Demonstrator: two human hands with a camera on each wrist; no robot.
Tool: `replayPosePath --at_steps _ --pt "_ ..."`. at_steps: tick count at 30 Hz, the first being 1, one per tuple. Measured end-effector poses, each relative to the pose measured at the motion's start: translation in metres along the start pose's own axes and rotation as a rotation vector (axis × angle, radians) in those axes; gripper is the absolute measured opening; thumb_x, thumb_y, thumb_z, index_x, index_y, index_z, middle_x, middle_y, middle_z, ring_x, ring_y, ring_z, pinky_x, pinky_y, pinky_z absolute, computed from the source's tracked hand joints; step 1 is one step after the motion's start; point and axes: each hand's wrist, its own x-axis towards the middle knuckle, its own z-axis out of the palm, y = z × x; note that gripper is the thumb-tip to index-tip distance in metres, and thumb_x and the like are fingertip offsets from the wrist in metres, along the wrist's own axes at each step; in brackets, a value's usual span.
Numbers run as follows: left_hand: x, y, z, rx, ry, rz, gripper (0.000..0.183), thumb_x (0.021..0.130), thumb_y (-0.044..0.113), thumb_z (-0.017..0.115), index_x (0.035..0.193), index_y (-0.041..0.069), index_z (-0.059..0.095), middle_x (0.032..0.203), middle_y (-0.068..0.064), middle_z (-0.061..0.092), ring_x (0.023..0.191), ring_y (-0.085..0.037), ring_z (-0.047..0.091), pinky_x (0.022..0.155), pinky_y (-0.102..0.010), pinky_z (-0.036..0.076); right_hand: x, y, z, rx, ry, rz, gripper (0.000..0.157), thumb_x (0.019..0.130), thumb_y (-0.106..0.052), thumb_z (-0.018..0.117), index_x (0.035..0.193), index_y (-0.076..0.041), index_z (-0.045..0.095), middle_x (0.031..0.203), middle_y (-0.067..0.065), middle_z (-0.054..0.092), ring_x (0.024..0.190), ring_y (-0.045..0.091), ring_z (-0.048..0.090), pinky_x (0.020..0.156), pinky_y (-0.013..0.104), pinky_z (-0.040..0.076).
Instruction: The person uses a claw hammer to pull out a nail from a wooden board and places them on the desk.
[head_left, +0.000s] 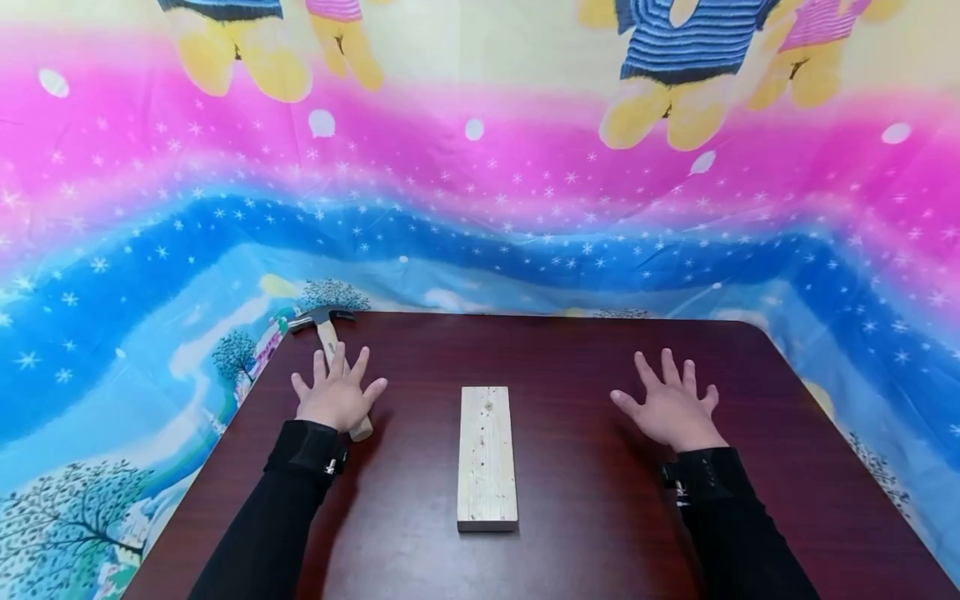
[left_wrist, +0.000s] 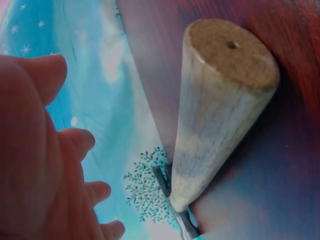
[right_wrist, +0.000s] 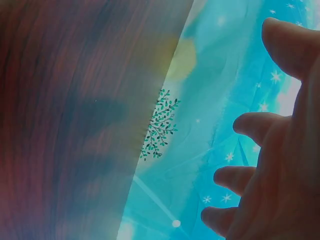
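My left hand (head_left: 339, 398) is spread with its fingers apart, over the handle of a claw hammer (head_left: 327, 332) and holding nothing. The hammer lies at the table's far left, its dark metal head at the back edge. In the left wrist view the butt of its wooden handle (left_wrist: 220, 100) is close beside the hand (left_wrist: 40, 155), partly facing the camera. Over the right side of the table, my right hand (head_left: 675, 408) is spread in the same way, with nothing in it. Between the hands a pale wooden block (head_left: 487, 458) lies flat, its long side pointing away from me.
The dark red-brown table (head_left: 570, 533) has a rounded far right corner. Behind it and along both sides hangs a colourful printed cloth (head_left: 480, 183), close to the table's edges. Black sleeves (head_left: 255, 533) with wrist straps cover both arms.
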Motion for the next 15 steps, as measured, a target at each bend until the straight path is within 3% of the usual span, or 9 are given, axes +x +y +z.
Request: replayPosePath --at_steps 9,15 --pt "0.002 0.000 0.004 -0.029 0.003 -0.053 0.080 0.080 0.072 0.018 0.144 0.027 -0.001 0.147 -0.016 -0.014 0.124 -0.042 -0.028 0.080 -0.075 -0.011 -0.001 0.004 0.003 0.008 -0.002 -0.002 0.088 0.079 -0.072 0.031 0.144 -0.022 0.002 0.145 0.021 -0.014 0.124 0.043 -0.027 0.081 0.074 -0.010" --pt "0.005 -0.001 0.011 -0.076 -0.018 -0.106 0.083 0.080 0.071 0.026 0.143 0.027 -0.007 0.143 -0.015 -0.026 0.117 -0.049 -0.031 0.077 -0.078 -0.004 -0.002 0.002 0.004 0.011 -0.027 0.018 0.090 0.079 -0.073 0.031 0.145 -0.019 0.004 0.145 0.024 -0.011 0.124 0.044 -0.026 0.082 0.073 -0.011"
